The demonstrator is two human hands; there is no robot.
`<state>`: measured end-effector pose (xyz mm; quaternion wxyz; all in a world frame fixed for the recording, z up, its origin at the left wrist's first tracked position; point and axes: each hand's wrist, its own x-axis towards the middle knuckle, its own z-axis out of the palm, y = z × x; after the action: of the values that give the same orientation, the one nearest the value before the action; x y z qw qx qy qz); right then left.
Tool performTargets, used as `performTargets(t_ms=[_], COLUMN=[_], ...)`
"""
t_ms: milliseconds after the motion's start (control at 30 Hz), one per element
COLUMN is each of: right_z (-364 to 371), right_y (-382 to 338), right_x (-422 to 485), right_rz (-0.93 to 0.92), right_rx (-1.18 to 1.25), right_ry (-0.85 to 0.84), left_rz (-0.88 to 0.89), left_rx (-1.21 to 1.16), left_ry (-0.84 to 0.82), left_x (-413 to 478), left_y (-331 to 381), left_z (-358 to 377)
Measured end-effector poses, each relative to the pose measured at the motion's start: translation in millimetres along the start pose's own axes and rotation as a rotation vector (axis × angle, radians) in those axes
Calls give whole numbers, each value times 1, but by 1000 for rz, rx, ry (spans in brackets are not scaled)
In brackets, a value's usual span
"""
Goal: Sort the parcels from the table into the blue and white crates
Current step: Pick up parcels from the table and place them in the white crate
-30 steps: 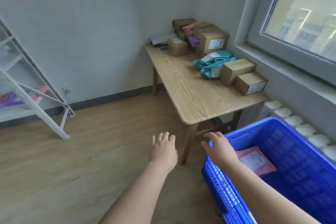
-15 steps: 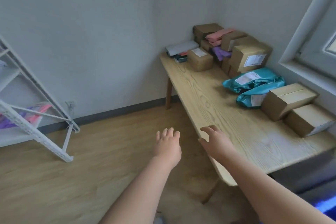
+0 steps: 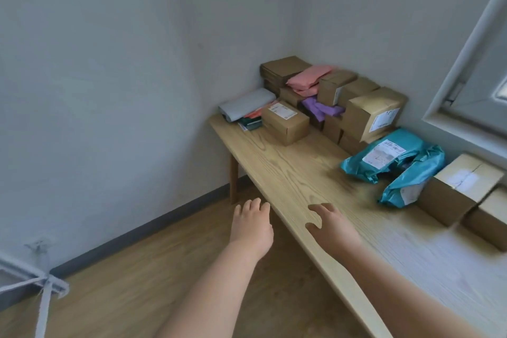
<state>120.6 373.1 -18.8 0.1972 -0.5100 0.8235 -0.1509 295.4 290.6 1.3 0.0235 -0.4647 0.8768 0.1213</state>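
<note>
Parcels (image 3: 323,101) lie on the table's (image 3: 296,178) far right, hands before.

I can't read the labels on the teal bags (image 3: 389,155) or on the small box (image 3: 285,122) at mid-frame; the print is too fine and smeared. At the right edge the frame cuts off the lowest cardboard box (image 3: 489,218), the window frame (image 3: 466,85) and the table (image 3: 301,173), and at lower left only a blurred corner of a white rack (image 3: 41,287) shows. In the far pile the purple bag (image 3: 322,108) is partly buried behind boxes, and neither crate appears anywhere in my view.
</note>
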Motion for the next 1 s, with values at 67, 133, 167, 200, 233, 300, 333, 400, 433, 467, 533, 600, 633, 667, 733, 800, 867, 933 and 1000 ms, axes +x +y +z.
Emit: performTargets(t_ms=[67,133,167,200,233,300,333,400,433,467,533,600,633,667,733,800,867,933,1000], right_z=[-2,-4,-5,-6,-9,-14,-15,-20,-21,-25,-25,-23,-22,-22,-19,-20,-21,-23,-26], right_y=[-6,-10,-12,-14,-15,-17,-19,-21,-23,-26,-32,-38,-41,-43,-45,-48,-50,-54,-57], right_x=[35,78,100,125,147,188,208,245,264,275,300,324,329,340,361,379,398,416,432], right_rz=[16,28,31,41,56,94,106,120,138,148,155,158,161,169,205,254,318,370,421], right_rx=[6,33,44,58,67,94,104,101,100,100,106,108,113,114,109,108,129,126,119], right_ry=[23,59,77,84,80,63,61,53,49,52,58,64,61,59,70,89,123,147,168], left_rz=[36,71,85,92,95,99,106,113,114,106,86,89,85,92,138,206,266,294,303], left_rx=[11,19,28,35,39,53,65,88,87,83,62,48,42,31,23,35,34,6,-42], left_ry=[-8,-12,-11,-21,-32,-76,-92,-105,-104,-101,-101,-113,-123,-135,-166,-191,-230,-259,-290], left_x=[37,81,104,129,151,188,207,243,263,276,304,334,342,355,384,412,443,472,495], left_y=[-9,-19,-23,-28,-32,-42,-48,-60,-69,-73,-82,-90,-91,-93,-95,-96,-97,-100,-101], left_z=[-4,-7,-9,-12,-15,-24,-29,-37,-39,-42,-46,-46,-46,-47,-47,-48,-51,-54,-55])
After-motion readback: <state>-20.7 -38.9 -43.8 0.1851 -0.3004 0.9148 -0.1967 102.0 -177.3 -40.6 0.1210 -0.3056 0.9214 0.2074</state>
